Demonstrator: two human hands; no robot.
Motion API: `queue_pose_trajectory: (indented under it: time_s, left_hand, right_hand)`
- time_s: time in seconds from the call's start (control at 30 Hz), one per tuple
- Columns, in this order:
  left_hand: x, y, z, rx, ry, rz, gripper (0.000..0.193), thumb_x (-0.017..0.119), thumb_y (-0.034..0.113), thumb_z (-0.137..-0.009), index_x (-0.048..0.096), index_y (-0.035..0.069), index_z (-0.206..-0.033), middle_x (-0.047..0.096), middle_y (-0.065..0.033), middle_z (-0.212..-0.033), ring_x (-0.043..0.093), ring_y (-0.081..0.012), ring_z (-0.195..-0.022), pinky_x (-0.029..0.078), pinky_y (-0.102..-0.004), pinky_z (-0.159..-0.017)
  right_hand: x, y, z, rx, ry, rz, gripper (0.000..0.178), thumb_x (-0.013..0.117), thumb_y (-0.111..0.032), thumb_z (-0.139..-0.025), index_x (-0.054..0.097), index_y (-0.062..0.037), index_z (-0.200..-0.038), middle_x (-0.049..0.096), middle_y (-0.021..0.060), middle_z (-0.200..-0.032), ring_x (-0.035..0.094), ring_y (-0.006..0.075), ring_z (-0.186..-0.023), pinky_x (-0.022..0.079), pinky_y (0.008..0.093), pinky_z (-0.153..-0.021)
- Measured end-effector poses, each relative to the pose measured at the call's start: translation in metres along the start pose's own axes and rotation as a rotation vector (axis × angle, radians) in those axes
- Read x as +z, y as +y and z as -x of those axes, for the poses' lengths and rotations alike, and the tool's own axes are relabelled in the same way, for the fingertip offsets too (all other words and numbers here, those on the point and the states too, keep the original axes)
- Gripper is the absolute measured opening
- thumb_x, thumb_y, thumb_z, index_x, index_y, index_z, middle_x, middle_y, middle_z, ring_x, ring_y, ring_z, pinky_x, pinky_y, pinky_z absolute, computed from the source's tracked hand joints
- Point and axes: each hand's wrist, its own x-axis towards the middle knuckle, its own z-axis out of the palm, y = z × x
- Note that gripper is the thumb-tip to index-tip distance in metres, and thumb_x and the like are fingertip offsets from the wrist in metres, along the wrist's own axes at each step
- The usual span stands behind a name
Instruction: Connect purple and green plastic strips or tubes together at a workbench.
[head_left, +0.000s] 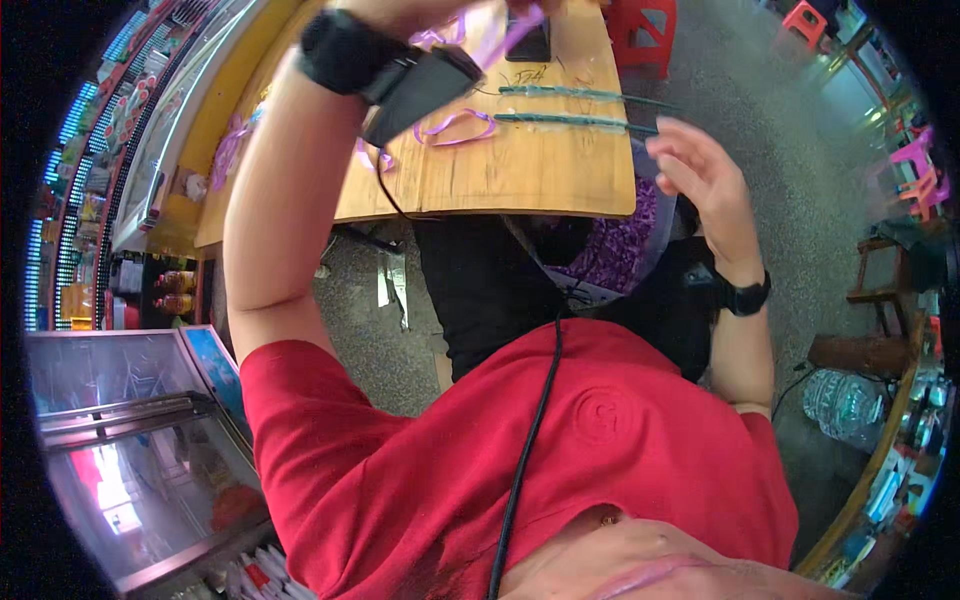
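My left hand (405, 10) is raised over the wooden table (520, 175) and is mostly cut off by the top edge. It wears a black wrist strap with a small black device, and purple ribbon (497, 40) trails from its fingers. More purple ribbon loops (455, 128) lie on the table. Two long green sticks (580, 95) lie side by side to the right of the loops. My right hand (700, 165) hovers just past the sticks' right ends at the table's corner, fingers apart, holding nothing.
A dark phone (530, 42) lies at the table's far side. A bag of purple pieces (620, 250) sits by my lap under the table edge. Red stools (640, 30) stand beyond. A glass-topped freezer (130, 450) is at my left, water bottles (840, 400) at my right.
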Motion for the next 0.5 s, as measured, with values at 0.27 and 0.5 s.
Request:
queue_pose_trajectory:
  time_s: [0.27, 0.5]
  left_hand:
    - [0.042, -0.049, 0.003, 0.659, -0.345, -0.783, 0.027, 0.06, 0.021, -0.092, 0.069, 0.002, -0.108, 0.069, -0.0146, -0.092, 0.067, -0.0203, -0.077, 0.052, -0.0324, -0.073]
    - [-0.004, -0.149, 0.085, -0.126, -0.179, -0.552, 0.043, 0.065, 0.005, -0.082, 0.062, 0.005, -0.125, 0.065, -0.0161, -0.118, 0.065, -0.0243, -0.101, 0.051, -0.0337, -0.088]
  right_hand:
    - [0.058, 0.009, -0.038, -0.154, -0.134, -0.119, 0.037, 0.062, -0.004, -0.092, 0.056, 0.0014, -0.128, 0.067, 0.0093, -0.113, 0.066, 0.0133, -0.094, 0.052, 0.0267, -0.087]
    - [0.048, 0.032, -0.015, -0.151, -0.079, -0.11, 0.023, 0.061, -0.011, -0.097, 0.066, 0.0014, -0.115, 0.07, 0.0072, -0.1, 0.067, 0.0123, -0.09, 0.054, 0.0249, -0.082]
